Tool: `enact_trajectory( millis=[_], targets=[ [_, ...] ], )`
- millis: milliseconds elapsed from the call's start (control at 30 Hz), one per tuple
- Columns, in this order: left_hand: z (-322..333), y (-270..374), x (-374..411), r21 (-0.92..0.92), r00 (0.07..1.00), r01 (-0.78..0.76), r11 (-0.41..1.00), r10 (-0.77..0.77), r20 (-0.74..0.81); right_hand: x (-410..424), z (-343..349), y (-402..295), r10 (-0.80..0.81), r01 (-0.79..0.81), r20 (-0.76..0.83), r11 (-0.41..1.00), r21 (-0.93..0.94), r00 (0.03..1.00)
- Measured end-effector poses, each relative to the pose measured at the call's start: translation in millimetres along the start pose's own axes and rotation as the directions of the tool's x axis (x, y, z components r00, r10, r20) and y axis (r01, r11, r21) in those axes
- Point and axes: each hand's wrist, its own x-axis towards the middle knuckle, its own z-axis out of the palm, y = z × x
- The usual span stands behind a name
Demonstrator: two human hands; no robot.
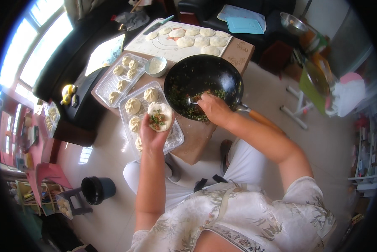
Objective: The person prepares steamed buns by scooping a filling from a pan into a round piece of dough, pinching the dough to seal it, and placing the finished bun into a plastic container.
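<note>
On my left hand [154, 138] rests a round dough wrapper [165, 111], with a mound of chopped green and reddish filling [157, 121] at its middle. This hand is above a clear plastic tray [177, 138] that holds several pleated buns [132, 105]. My right hand [214, 108] grips a metal spoon [192, 101] inside a black wok [207, 71]. The spoon's tip is down at the chopped filling [220, 93] in the wok; its bowl is partly hidden. Flattened dough rounds [185, 42] lie on a white mat [141, 45] at the table's far side.
A second clear tray [105, 89] of buns and a bowl of flour [156, 66] stand left of the wok. Its wooden handle [265, 121] sticks out past the table's [194, 138] right edge. A knife [158, 25] lies on the mat. A dark bin [106, 190] is on the floor.
</note>
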Motion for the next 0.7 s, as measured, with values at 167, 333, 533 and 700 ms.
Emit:
enact_trajectory(
  millis=[167,333,533,700],
  targets=[
    [3.2,-2.7,-3.1,-0.039,0.998,0.031,0.999,-0.033,-0.052,38.7,-4.6,-23.0,-0.033,0.039,-0.164,0.999,0.035,0.986],
    [-4.9,1.1,-2.9,-0.052,0.999,0.029,0.998,-0.031,-0.044,49.2,10.9,-16.7,-0.093,0.090,-0.072,0.995,-0.045,0.993],
    [-6.8,0.8,-3.9,-0.081,0.998,0.044,0.996,-0.048,-0.048,35.8,13.2,32.3,0.082,-0.085,0.028,0.992,0.094,0.996],
    [-6.6,-10.8,-6.9,-0.018,1.000,0.019,1.000,-0.019,-0.017,42.9,29.2,69.2,0.241,-0.244,0.040,0.944,0.222,0.970]
  ],
)
